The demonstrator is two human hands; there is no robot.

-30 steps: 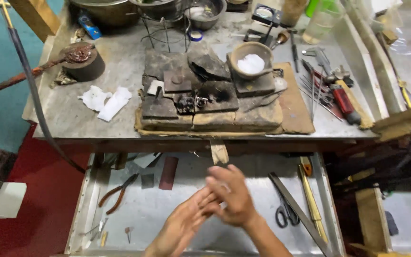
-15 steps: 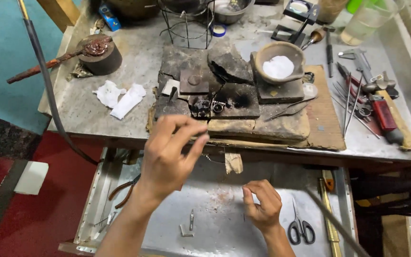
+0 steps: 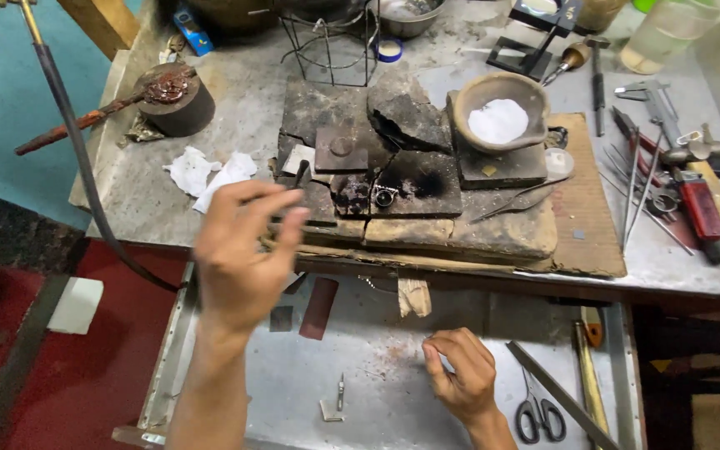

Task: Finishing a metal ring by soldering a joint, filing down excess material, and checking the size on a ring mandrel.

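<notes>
**benchrat:** Head cam looks straight down, and the bit that matters is the left hand (image 3: 239, 250) raised over the near edge of the tabletop (image 3: 427, 62), fingertips pointing away from the person at the stack of charred soldering blocks (image 3: 377, 167). Fingers are loosely curled and slightly spread, with nothing between them as far as I can see. A small dark metal ring (image 3: 384, 197) sits on the blackened block just beyond and to the right of those fingertips, near but not touching.

**solderfume:** So the left is the closer hand?

**benchrat:** Clearly. The right hand (image 3: 460, 375) is down in the pulled-out metal tray (image 3: 377, 367) under the bench, fingers curled in with thumb against fingertips like a pinch. Can't tell whether anything tiny is in it.

**solderfume:** Textures?

**benchrat:** Blocks are cracked, sooty and matte, lying flat on a brown board. Behind them on the right is a rough clay bowl (image 3: 497, 108) of white powder. Thin steel tweezers (image 3: 514, 198) lie slanted on the right-hand block. The tray is scratched grey sheet metal with black-handled scissors (image 3: 539, 412) near its right edge. Crumpled white tissue (image 3: 210, 173) sits toward the table's left edge.
</notes>
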